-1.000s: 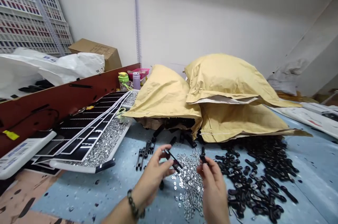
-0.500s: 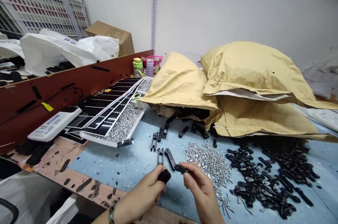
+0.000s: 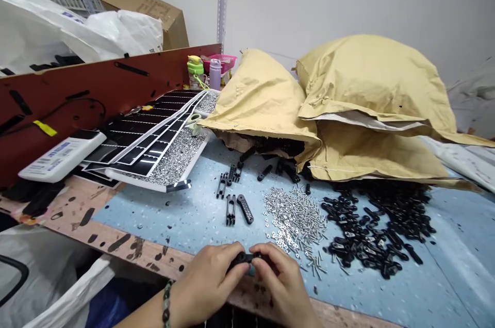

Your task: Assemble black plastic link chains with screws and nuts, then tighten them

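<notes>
My left hand (image 3: 211, 277) and my right hand (image 3: 279, 281) meet at the near table edge, both pinched on one small black plastic part (image 3: 243, 258) held between them. Just beyond my fingers lies a pile of small silver screws and washers (image 3: 294, 217). To its right spreads a heap of black plastic parts (image 3: 373, 227). Two loose black link pieces (image 3: 238, 209) lie on the blue mat ahead of my left hand.
Tan paper sacks (image 3: 348, 111) are piled at the back, one open with black parts spilling out. A white tray of silver hardware under black-and-white strips (image 3: 154, 147) sits left. A red board (image 3: 77, 96), a cardboard box (image 3: 147, 8) and white bags stand behind it.
My hands have come back toward me, from above the screw pile to the table's near edge, and closed together on the black part. The view has tipped downward.
</notes>
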{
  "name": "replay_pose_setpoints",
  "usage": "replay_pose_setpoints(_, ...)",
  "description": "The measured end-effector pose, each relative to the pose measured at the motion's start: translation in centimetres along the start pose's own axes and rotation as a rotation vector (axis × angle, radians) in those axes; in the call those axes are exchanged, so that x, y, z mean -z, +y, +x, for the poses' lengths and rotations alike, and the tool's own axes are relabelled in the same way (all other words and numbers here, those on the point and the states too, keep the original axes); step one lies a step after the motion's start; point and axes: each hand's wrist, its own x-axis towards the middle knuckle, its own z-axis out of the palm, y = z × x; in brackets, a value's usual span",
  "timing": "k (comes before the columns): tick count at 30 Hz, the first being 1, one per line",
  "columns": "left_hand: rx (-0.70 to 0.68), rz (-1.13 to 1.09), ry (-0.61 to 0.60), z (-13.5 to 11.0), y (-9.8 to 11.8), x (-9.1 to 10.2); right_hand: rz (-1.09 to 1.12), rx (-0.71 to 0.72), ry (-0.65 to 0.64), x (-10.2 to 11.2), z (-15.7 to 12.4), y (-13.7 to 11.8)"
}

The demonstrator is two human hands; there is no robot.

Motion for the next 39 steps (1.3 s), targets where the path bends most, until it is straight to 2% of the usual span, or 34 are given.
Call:
replay_pose_setpoints(2, 0.061, -0.059, -0.005, 1.0, -0.1, 0.1, -0.116, -0.056, 0.051, 0.9, 1.0, 1.2)
replay_pose_setpoints(5, 0.157, -0.152, 0.013, 3.6, -0.7, 0.1, -0.503, -0.064, 0.196, 1.3, 2.9, 2.8)
replay_pose_setpoints(7, 0.183, -0.158, 0.033, 5.3, -1.4, 0.3, -0.710, -0.032, 0.179, 0.7, 3.8, 3.3)
replay_pose_setpoints(9, 0.172, -0.136, 0.067, 6.5, -2.2, 0.7, -0.770, 0.011, 0.128, -0.2, 4.0, 3.3)
replay_pose_setpoints(12, 0.082, -0.104, 0.114, 6.8, -2.7, 1.6, -0.698, 0.077, 0.156, -0.8, 2.9, 2.9)
replay_pose_setpoints(15, -0.077, -0.016, 0.048, 6.4, -2.8, 2.0, -0.572, 0.126, 0.261, -0.1, 1.5, 3.0)
replay_pose_setpoints(19, -0.287, 0.259, -0.060, 6.4, -2.8, 1.1, -0.532, 0.282, 0.189, 0.3, 0.2, 3.8)
replay_pose_setpoints(25, -0.446, 0.410, -0.049, 6.3, -3.4, 0.8, -0.538, 0.369, 0.227, -1.1, -0.2, 4.2)
replay_pose_setpoints(32, -0.450, 0.338, -0.107, 6.9, -4.3, 1.6, -0.541, 0.399, 0.208, -1.0, 0.2, 3.5)
replay_pose_setpoints(39, -0.537, 0.435, -0.125, 7.6, -4.0, 2.2, -0.517, 0.413, 0.192, -1.3, -0.2, 3.4)
